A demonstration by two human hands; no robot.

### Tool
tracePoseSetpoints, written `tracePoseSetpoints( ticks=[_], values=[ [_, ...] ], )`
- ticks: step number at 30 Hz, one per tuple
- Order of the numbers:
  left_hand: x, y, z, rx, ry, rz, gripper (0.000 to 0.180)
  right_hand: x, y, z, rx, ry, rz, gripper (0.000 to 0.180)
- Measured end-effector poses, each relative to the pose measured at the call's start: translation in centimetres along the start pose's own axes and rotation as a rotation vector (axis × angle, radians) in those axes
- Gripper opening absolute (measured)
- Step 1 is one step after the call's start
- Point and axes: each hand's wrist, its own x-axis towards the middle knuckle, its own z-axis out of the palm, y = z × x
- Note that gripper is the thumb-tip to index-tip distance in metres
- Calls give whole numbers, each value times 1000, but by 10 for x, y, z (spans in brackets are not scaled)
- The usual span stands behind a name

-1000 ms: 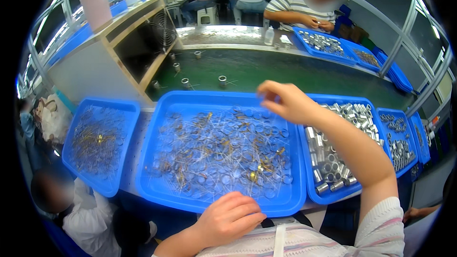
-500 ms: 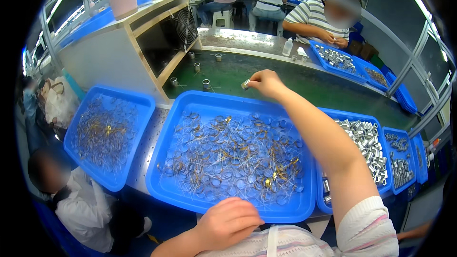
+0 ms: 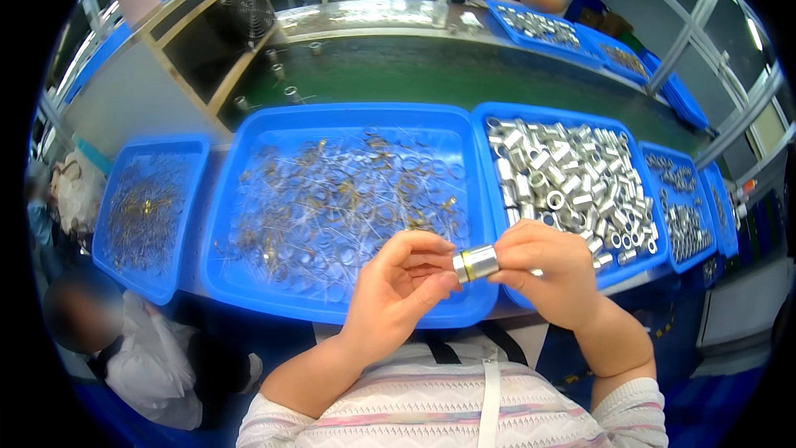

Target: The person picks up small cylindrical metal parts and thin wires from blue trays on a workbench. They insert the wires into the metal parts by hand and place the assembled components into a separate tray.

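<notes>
Head: metal cylinder (image 3: 478, 262), long axis seemingly sideways

Gleaming, smooth metal on this small cylinder (image 3: 477, 264)! Glossy plastic on the wide tray (image 3: 290, 299), textured knit cloth on the sleeve (image 3: 634, 411).

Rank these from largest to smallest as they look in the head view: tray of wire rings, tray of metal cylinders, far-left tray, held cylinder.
1. Tray of wire rings
2. Tray of metal cylinders, partly covered by the right hand
3. Far-left tray
4. Held cylinder
</notes>
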Motion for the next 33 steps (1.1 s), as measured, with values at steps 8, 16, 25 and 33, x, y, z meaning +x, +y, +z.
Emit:
tracePoseSetpoints(
  ticks=[8,16,25,33],
  values=[
    [1,-12,29,134,1,84,34,-50,2,4,40,213,95,20],
    [1,-23,34,221,-54,133,33,-69,8,12,138,311,204,14],
    [-3,-18,29,100,-40,-3,33,-67,16,19,32,294,15,19],
    [-3,-23,21,123,-92,84,35,-63,16,24,-101,314,-62,24]
  ],
)
